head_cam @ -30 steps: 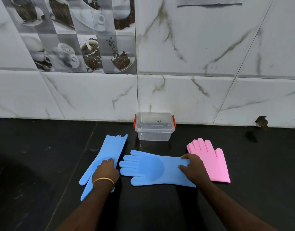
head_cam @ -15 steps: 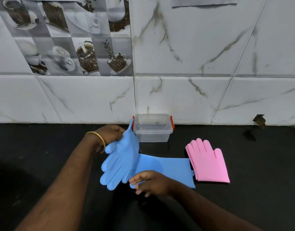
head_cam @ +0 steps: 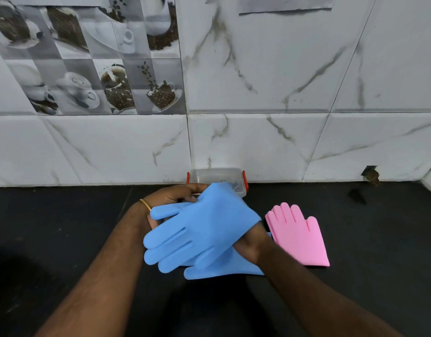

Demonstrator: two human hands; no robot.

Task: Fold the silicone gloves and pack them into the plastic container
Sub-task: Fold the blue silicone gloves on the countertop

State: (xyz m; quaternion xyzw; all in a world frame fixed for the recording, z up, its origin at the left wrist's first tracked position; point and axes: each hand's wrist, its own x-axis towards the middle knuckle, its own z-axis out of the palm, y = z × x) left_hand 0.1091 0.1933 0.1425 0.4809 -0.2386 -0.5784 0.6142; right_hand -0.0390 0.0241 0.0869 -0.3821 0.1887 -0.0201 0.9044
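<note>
A blue silicone glove (head_cam: 202, 229) is held above the counter, fingers pointing left. My left hand (head_cam: 175, 195) grips its far cuff edge. My right hand (head_cam: 252, 242) is under its right side, fingers hidden by it. Beneath lies a second blue glove (head_cam: 224, 267), flat on the black counter (head_cam: 63, 227), mostly covered. A folded pink glove (head_cam: 299, 237) lies to the right, fingers pointing away. The clear plastic container (head_cam: 217, 177) with red clips stands open against the wall, just behind the held glove.
A white marble-tiled wall (head_cam: 282, 93) rises right behind the container. A dark chip in the tile (head_cam: 370, 172) shows at the far right. Black counter extends left and right of the gloves.
My left hand picked the left blue glove off the counter and carried it right, over the other blue glove. My right hand left the flat glove's cuff and went under the lifted one.
</note>
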